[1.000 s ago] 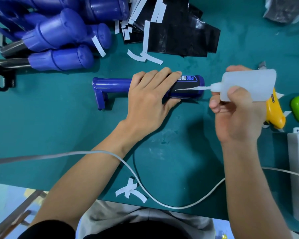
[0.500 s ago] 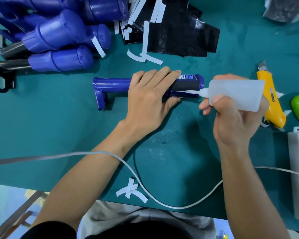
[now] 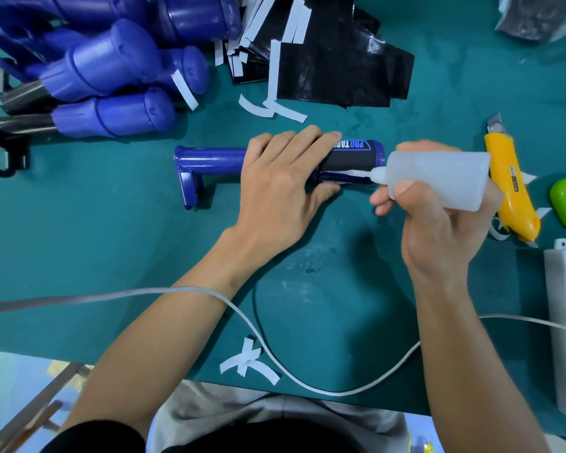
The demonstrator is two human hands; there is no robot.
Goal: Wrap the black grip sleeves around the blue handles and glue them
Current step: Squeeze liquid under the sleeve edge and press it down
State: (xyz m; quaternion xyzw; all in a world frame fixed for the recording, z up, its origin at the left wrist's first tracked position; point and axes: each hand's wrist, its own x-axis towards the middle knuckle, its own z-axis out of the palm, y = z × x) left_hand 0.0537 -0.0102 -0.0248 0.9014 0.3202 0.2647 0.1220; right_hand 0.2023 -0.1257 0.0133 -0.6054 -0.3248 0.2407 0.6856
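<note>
Head view: both forearms reach in from the near edge over the teal tabletop (image 3: 111,256). Left hand (image 3: 281,188) lies palm-down across the blue handle (image 3: 209,160), fingers draped over the top and thumb tucked under its near side, pinning the black grip sleeve (image 3: 350,158) around it. Right hand (image 3: 438,230), just right of the handle, is wrapped round a translucent glue bottle (image 3: 438,174), its nozzle touching the sleeve's seam. The left hand hides the sleeve's left part. Beyond the handle lie spare black sleeves (image 3: 340,70); a yellow knife (image 3: 510,191) sits further right.

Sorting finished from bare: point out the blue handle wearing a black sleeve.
The lone blue handle under the left hand; the piled handles top left are bare.
</note>
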